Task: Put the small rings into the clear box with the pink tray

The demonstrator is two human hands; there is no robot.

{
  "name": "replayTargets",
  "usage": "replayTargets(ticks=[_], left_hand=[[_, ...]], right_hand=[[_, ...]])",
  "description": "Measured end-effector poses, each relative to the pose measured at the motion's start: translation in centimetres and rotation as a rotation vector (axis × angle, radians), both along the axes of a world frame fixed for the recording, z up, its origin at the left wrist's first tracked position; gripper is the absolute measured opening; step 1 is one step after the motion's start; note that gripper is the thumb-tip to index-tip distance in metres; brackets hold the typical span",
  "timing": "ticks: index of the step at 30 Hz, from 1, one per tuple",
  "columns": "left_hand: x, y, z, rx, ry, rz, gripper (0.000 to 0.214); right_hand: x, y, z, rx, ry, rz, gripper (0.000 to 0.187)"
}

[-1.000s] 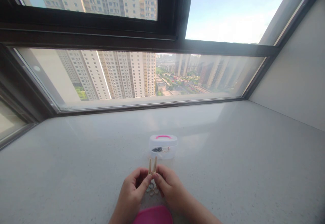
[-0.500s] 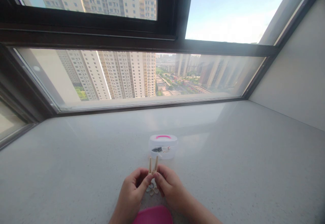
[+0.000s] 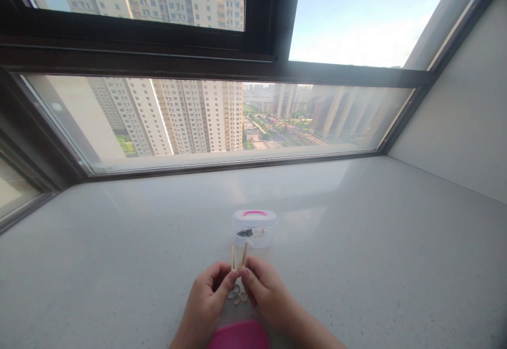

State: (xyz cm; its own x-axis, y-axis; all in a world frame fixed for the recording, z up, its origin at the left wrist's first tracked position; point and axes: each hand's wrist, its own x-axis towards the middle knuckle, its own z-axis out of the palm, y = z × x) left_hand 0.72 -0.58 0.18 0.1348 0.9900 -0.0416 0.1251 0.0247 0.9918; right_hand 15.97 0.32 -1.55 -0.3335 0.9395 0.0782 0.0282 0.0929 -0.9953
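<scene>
Both hands meet low in the middle of the view. My left hand point(image 3: 206, 301) and my right hand point(image 3: 263, 288) pinch a small wooden clothespin point(image 3: 238, 256) between their fingertips, with its two prongs standing up and spread in a narrow V. Under the fingertips lie a few small pale rings point(image 3: 237, 297) on the stone sill point(image 3: 119, 254). Just beyond the clothespin stands a small clear plastic box point(image 3: 254, 228) with a white lid and pink handle; dark small items show inside it.
A pink object point(image 3: 238, 336) shows at the bottom edge between my wrists. The wide grey sill runs back to a dark-framed window point(image 3: 222, 122). A light wall point(image 3: 463, 111) closes the right side.
The clothespin's two prongs have spread slightly wider apart. Hands and box stay where they were.
</scene>
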Motion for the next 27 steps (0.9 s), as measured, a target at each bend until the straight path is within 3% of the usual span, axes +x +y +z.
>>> replayTargets(ticks=[27], left_hand=[[0.03,-0.03,0.16,0.000,-0.048,0.048,0.031]], right_hand=[[-0.10,0.15,-0.35,-0.023,0.013,0.003,0.034]])
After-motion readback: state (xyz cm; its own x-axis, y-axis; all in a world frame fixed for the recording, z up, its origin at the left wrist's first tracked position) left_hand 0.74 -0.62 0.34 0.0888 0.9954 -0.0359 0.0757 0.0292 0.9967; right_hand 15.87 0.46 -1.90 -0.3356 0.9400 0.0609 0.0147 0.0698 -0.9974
